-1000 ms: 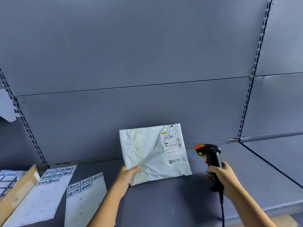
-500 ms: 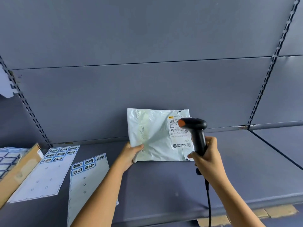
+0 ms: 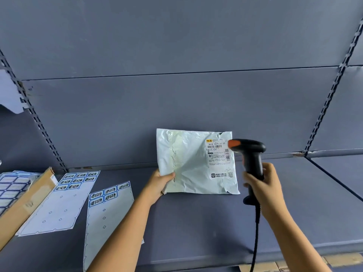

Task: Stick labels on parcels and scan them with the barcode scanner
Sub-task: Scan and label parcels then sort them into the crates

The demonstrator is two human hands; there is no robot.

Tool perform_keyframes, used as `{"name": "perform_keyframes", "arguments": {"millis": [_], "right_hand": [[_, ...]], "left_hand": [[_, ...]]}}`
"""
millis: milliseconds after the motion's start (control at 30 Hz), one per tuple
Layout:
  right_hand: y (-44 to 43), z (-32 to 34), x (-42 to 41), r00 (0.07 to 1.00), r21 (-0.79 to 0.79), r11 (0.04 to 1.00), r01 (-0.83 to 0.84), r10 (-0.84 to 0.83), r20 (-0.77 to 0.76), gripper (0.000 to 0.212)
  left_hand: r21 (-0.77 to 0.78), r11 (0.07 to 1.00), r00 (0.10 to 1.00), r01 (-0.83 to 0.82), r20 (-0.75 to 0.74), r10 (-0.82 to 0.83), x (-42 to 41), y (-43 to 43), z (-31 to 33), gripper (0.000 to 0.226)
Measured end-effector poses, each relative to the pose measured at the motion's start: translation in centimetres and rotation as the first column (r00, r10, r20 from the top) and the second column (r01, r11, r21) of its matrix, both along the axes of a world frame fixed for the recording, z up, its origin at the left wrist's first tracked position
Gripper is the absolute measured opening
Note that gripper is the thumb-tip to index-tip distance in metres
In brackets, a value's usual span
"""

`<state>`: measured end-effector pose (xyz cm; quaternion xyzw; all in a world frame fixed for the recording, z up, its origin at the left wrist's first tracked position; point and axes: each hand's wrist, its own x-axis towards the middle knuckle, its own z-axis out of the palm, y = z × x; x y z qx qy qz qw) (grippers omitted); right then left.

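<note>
A white plastic mailer parcel (image 3: 188, 161) stands upright on the grey shelf (image 3: 196, 222), facing me. My left hand (image 3: 160, 183) grips its lower left corner, thumb on the front. A printed shipping label (image 3: 218, 154) with barcodes sits on the parcel's upper right. My right hand (image 3: 261, 185) holds the handle of a black barcode scanner (image 3: 249, 154), whose orange-tipped head points left at the label's right edge. The scanner's cable (image 3: 255, 242) hangs down past the shelf front.
Two sticker sheets (image 3: 64, 195) (image 3: 107, 209) with several blue-framed labels lie on the shelf at the left. A cardboard box flap (image 3: 25, 201) and more blue labels (image 3: 9, 189) are at the far left. Slotted uprights (image 3: 330, 95) flank the shelf's back wall.
My right hand brought the scanner up and left toward the parcel's label, then eased slightly right so the label shows. The parcel now stands more upright in my left hand.
</note>
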<state>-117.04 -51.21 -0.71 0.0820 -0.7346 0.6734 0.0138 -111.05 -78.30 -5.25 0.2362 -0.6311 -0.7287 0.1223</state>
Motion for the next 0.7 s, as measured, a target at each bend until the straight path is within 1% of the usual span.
{"name": "perform_keyframes", "arguments": {"millis": [67,133,167,200,233,300,333,367,400,433,467,500,567,633,700], "right_hand": [[1.5,-1.1,-2.3,0.992,-0.038,0.997,0.06,-0.055,0.117,0.018],[2.9,-2.2,-4.3,0.966,-0.047,0.996,0.075,-0.061,0.253,0.013],[3.6,-2.6,-5.1,0.948,-0.032,0.997,0.074,-0.06,0.314,0.013],[4.2,-3.0,-5.8,0.931,0.006,0.997,0.083,-0.08,0.357,0.017],[4.5,-3.3,-6.3,0.922,0.062,0.994,0.092,-0.108,0.371,0.023],[4.7,-3.3,-6.8,0.938,0.228,0.969,0.094,-0.163,0.307,0.033],[4.7,-3.1,-6.9,0.948,0.361,0.929,0.088,-0.19,0.257,0.037],[4.5,-2.9,-6.9,0.952,0.498,0.863,0.078,-0.213,0.219,0.044],[4.3,-2.9,-6.8,0.949,0.614,0.786,0.079,-0.248,0.194,0.05],[4.2,-3.2,-6.8,0.941,0.686,0.722,0.089,-0.287,0.179,0.057],[4.1,-3.4,-6.7,0.93,0.725,0.681,0.108,-0.327,0.168,0.066],[4.0,-3.6,-6.6,0.92,0.742,0.654,0.149,-0.366,0.139,0.071],[3.9,-3.6,-5.9,0.917,0.748,0.623,0.226,-0.395,0.051,0.077],[3.5,-3.7,-5.4,0.929,0.742,0.598,0.304,-0.359,-0.091,0.074],[2.4,-3.3,-4.7,0.919,0.693,0.605,0.393,-0.279,-0.278,0.063]], "left_hand": [[-0.028,1.0,1.0,-0.001,0.014,0.001,0.3,0.6,0.6,0.006],[-0.048,0.999,0.997,0.001,0.074,0.002,0.7,0.9,0.8,0.011],[-0.061,0.998,0.993,0.001,0.115,0.006,0.9,1.0,0.8,0.013],[-0.078,0.997,0.989,0.008,0.15,0.003,1.1,1.2,0.8,0.014],[-0.097,0.995,0.985,0.015,0.175,0.003,1.4,1.2,0.7,0.013],[-0.109,0.994,0.98,0.029,0.201,-0.006,2.0,1.4,0.5,0.01],[-0.118,0.992,0.978,0.037,0.209,-0.012,2.3,1.4,0.5,0.016],[-0.148,0.988,0.976,0.05,0.219,-0.017,2.4,1.5,0.5,0.024],[-0.214,0.975,0.972,0.058,0.235,-0.007,2.7,1.6,0.6,0.029],[-0.311,0.949,0.967,0.058,0.253,0.024,2.9,1.6,0.7,0.03],[-0.424,0.904,0.962,0.05,0.264,0.071,3.2,1.5,0.9,0.028],[-0.546,0.837,0.954,0.039,0.27,0.132,3.7,1.1,1.0,0.025],[-0.747,0.664,0.932,0.021,0.255,0.258,5.2,0.0,1.5,0.019],[-0.85,0.526,0.905,-0.023,0.206,0.373,7.2,-2.1,1.6,0.021],[-0.907,0.421,0.872,0.014,0.217,0.438,9.4,-4.5,1.6,0.027]]}}
